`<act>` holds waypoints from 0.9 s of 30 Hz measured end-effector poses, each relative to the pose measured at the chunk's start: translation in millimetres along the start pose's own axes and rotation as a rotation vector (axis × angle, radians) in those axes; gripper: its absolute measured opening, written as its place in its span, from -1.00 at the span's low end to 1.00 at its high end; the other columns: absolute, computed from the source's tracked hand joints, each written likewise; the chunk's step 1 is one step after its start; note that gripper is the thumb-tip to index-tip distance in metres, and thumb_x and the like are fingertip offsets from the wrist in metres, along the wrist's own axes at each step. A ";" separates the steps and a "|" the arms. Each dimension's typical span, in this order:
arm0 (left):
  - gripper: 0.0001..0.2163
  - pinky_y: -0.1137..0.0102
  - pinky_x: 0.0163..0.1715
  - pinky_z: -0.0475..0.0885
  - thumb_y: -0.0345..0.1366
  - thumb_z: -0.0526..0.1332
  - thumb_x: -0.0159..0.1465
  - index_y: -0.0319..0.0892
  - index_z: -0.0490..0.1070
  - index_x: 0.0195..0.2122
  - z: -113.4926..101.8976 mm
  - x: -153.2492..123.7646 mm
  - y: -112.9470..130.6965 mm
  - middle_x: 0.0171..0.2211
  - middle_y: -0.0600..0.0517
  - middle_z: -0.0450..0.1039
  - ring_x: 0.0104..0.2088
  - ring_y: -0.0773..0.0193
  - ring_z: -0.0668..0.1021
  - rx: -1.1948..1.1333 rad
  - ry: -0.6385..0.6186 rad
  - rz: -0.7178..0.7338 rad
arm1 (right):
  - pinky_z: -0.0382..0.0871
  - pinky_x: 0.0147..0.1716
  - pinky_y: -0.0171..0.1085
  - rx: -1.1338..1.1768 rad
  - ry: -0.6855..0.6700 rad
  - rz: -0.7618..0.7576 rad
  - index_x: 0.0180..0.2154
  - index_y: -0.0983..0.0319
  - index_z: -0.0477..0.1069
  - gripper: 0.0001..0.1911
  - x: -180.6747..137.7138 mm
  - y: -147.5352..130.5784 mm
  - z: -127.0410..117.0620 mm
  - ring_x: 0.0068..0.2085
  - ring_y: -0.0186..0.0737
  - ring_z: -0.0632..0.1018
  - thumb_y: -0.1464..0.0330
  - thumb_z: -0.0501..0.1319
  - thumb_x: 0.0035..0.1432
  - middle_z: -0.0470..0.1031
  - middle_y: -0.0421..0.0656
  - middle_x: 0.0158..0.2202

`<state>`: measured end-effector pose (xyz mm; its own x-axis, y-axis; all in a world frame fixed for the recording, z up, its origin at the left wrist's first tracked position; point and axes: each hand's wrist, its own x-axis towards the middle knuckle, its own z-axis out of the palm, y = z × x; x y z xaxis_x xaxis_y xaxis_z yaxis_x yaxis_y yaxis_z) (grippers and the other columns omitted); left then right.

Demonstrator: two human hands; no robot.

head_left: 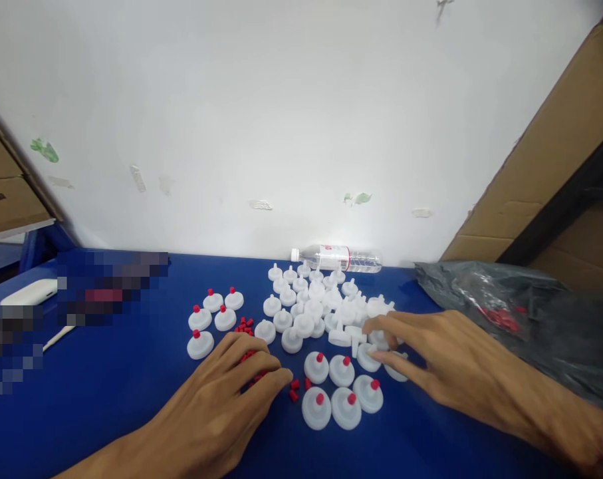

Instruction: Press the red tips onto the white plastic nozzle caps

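Observation:
My left hand point(226, 392) lies low over a small pile of red caps point(244, 326), its fingers bent and apart. What is under its fingertips is partly hidden. My right hand point(425, 352) reaches into the right edge of a heap of white plastic nozzle lids point(314, 308). Its thumb and forefinger are apart, with a white lid point(379, 340) between them; no firm grip shows. Between my hands, several lids with red-capped tips point(342, 370) rest in a group. Another capped group point(200, 319) stands left of the heap. A few loose red caps point(294, 385) lie beside my left thumb.
A clear plastic bottle point(338, 258) lies on its side against the white wall point(301, 133). At the right are a dark plastic bag point(555, 332) with red pieces and cardboard point(540, 159). A white device point(29, 291) lies on the blue table point(116, 379) at left, near blurred items.

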<state>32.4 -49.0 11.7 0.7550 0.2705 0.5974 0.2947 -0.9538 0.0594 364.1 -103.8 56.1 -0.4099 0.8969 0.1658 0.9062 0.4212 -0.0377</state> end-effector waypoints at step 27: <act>-0.81 0.30 0.06 0.46 -0.48 0.16 0.52 -0.10 0.52 0.00 -6.5 0.3 6.5 -0.17 0.07 0.68 -0.05 0.24 0.62 -0.087 0.129 -0.023 | 0.57 -0.09 -0.27 0.038 0.428 -0.284 -0.03 0.15 0.48 -0.79 5.5 -48.5 8.9 -0.07 -0.22 0.71 0.34 0.06 0.57 0.67 -0.11 0.03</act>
<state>30.8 -56.0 17.5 0.6654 0.2791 0.6923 0.2550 -0.9567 0.1405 316.9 -118.1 50.0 -0.5530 0.6141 0.5631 0.7577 0.6518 0.0333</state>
